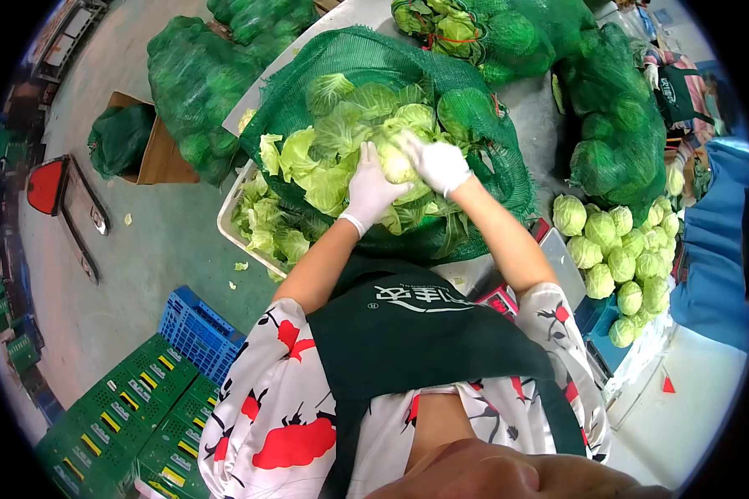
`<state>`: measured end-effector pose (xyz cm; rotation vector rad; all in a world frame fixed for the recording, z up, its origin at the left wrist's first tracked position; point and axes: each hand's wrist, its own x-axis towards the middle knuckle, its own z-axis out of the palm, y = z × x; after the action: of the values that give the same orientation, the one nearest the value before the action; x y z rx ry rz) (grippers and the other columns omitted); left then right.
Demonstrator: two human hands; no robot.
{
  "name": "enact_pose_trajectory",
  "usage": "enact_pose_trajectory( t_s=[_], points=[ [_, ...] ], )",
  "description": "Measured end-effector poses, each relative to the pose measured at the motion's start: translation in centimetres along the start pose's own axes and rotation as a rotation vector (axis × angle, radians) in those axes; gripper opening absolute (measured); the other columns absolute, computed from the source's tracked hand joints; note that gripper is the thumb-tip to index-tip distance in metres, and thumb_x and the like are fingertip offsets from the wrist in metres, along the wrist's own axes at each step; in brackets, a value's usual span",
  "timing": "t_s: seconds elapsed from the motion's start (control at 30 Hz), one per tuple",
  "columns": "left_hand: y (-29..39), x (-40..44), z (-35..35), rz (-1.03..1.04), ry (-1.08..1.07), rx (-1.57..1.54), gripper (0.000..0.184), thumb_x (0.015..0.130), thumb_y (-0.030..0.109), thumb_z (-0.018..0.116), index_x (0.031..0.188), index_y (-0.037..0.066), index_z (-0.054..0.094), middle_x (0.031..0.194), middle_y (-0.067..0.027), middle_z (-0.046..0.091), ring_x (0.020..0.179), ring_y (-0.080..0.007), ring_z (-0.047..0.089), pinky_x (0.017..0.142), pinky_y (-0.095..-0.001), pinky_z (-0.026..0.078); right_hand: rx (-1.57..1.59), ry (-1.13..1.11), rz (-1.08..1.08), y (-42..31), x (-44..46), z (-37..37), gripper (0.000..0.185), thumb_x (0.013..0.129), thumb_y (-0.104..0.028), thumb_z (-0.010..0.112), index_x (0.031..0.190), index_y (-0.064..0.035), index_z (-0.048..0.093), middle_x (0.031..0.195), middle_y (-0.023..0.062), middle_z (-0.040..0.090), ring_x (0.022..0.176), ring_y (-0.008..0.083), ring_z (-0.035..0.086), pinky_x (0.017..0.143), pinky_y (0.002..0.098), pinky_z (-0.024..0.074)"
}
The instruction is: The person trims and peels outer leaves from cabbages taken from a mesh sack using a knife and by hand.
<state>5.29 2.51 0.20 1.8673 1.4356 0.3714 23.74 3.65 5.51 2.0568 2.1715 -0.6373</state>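
A pale green cabbage [398, 166] sits between my two white-gloved hands, on a heap of loose cabbage leaves [333, 137] in an opened green mesh sack [291, 87]. My left hand [373, 185] holds its left side, fingers pointing away and thumb reaching across the front. From the right, my right hand [437, 164] grips the upper part of the same cabbage with bent fingers; some fingertips are hard to make out. Beneath my left forearm, a white crate [227, 218] contains torn leaves [262, 212].
Trimmed cabbages [621, 264] are piled at the right. Full mesh sacks [612, 141] stand right and behind, and another sack [195, 91] is on the floor left. A pallet jack [75, 195], blue crate [195, 328] and green crates [133, 407] occupy the left. A co-worker [682, 91] stands far right.
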Motion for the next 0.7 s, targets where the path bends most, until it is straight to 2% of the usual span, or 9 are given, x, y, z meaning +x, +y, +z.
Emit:
enact_pose_trajectory(
  t_s=[0.13, 0.2, 0.37, 0.5, 0.53, 0.6, 0.63, 0.67, 0.7],
  points=[
    [-0.5, -2.1, -0.4, 0.05, 0.025, -0.1, 0.129, 0.061, 0.041, 0.089, 0.153, -0.01, 0.014, 0.158, -0.0327, 0.02, 0.14, -0.0407, 0.039, 0.112, -0.0378, 0.039, 0.32, 0.04, 0.084, 4.5, 3.3, 1.0, 0.051, 0.103, -0.05, 0.041, 0.129, -0.0131, 0.064, 0.117, 0.0209, 0.067, 0.108, 0.0406, 0.064, 0.096, 0.0464, 0.0498],
    [-1.3, -3.5, -1.8, 0.015, -0.013, -0.105, 0.128, 0.063, 0.041, 0.088, 0.153, -0.01, 0.013, 0.158, -0.0328, 0.02, 0.141, -0.0403, 0.038, 0.114, -0.0383, 0.037, 0.413, 0.066, 0.109, 5.1, 2.9, 2.3, 0.048, 0.102, -0.048, 0.044, 0.129, -0.0144, 0.065, 0.117, 0.0209, 0.067, 0.108, 0.0405, 0.064, 0.096, 0.0452, 0.0502],
    [-3.4, -4.6, -1.8, -0.229, -0.062, -0.37, 0.132, 0.067, 0.051, 0.087, 0.152, -0.014, 0.009, 0.148, -0.0337, 0.037, 0.14, -0.0376, 0.04, 0.114, -0.0386, 0.034, 0.614, 0.213, -0.034, 0.2, -0.6, 2.1, 0.042, 0.102, -0.046, 0.048, 0.129, -0.0199, 0.066, 0.111, 0.0184, 0.07, 0.099, 0.0372, 0.068, 0.089, 0.0409, 0.0549],
    [-2.6, -4.1, 0.5, -0.298, 0.149, -0.278, 0.115, 0.068, 0.049, 0.087, 0.143, -0.018, 0.029, 0.135, -0.0311, 0.052, 0.127, -0.0368, 0.054, 0.107, -0.0389, 0.042, 0.421, 0.257, -0.02, -1.8, -1.7, 1.8, 0.042, 0.101, -0.051, 0.046, 0.127, -0.0257, 0.067, 0.102, 0.0187, 0.07, 0.088, 0.0389, 0.069, 0.08, 0.0433, 0.0558],
    [-3.3, -3.8, 0.7, -0.171, 0.227, -0.323, 0.107, 0.069, 0.043, 0.089, 0.14, -0.015, 0.034, 0.129, -0.0269, 0.057, 0.119, -0.0328, 0.059, 0.101, -0.0372, 0.047, 0.446, 0.277, 0.011, -0.8, -1.3, 2.2, 0.042, 0.101, -0.051, 0.047, 0.127, -0.0254, 0.067, 0.101, 0.0185, 0.071, 0.088, 0.0388, 0.069, 0.08, 0.0432, 0.0558],
    [-4.2, -4.0, -0.4, -0.216, 0.086, -0.615, 0.11, 0.069, 0.04, 0.09, 0.143, -0.014, 0.029, 0.13, -0.0256, 0.056, 0.119, -0.0314, 0.06, 0.101, -0.0377, 0.049, 0.504, 0.344, 0.132, 2.5, 0.2, 4.3, 0.045, 0.1, -0.053, 0.049, 0.125, -0.021, 0.068, 0.098, 0.0183, 0.072, 0.084, 0.0368, 0.07, 0.079, 0.041, 0.0556],
    [-4.5, -4.1, -1.4, -0.236, 0.015, -0.76, 0.111, 0.069, 0.038, 0.09, 0.144, -0.014, 0.027, 0.131, -0.0249, 0.056, 0.119, -0.0307, 0.06, 0.1, -0.0379, 0.049, 0.663, 0.186, 0.333, 3.2, 0.0, 3.1, 0.05, 0.099, -0.053, 0.05, 0.126, -0.0135, 0.068, 0.09, 0.0178, 0.073, 0.074, 0.0308, 0.071, 0.075, 0.0381, 0.055],
    [-6.5, -3.8, -1.1, -0.319, -0.004, -1.036, 0.095, 0.074, 0.024, 0.088, 0.144, -0.009, 0.033, 0.125, -0.0182, 0.061, 0.112, -0.0254, 0.064, 0.095, -0.0367, 0.053, 0.694, 0.174, 0.355, 4.1, -0.2, 3.0, 0.052, 0.1, -0.052, 0.051, 0.126, -0.0101, 0.067, 0.085, 0.0172, 0.073, 0.069, 0.0269, 0.069, 0.072, 0.0365, 0.0544],
    [-6.0, -4.1, -3.1, -0.4, -0.106, -1.2, 0.078, 0.084, 0.026, 0.079, 0.144, -0.003, 0.038, 0.129, -0.016, 0.061, 0.112, -0.0268, 0.064, 0.095, -0.039, 0.054, 0.726, 0.161, 0.378, 4.8, -0.4, 2.9, 0.054, 0.1, -0.052, 0.051, 0.126, -0.0067, 0.067, 0.08, 0.0166, 0.072, 0.063, 0.023, 0.068, 0.069, 0.0349, 0.0538]
  ],
)
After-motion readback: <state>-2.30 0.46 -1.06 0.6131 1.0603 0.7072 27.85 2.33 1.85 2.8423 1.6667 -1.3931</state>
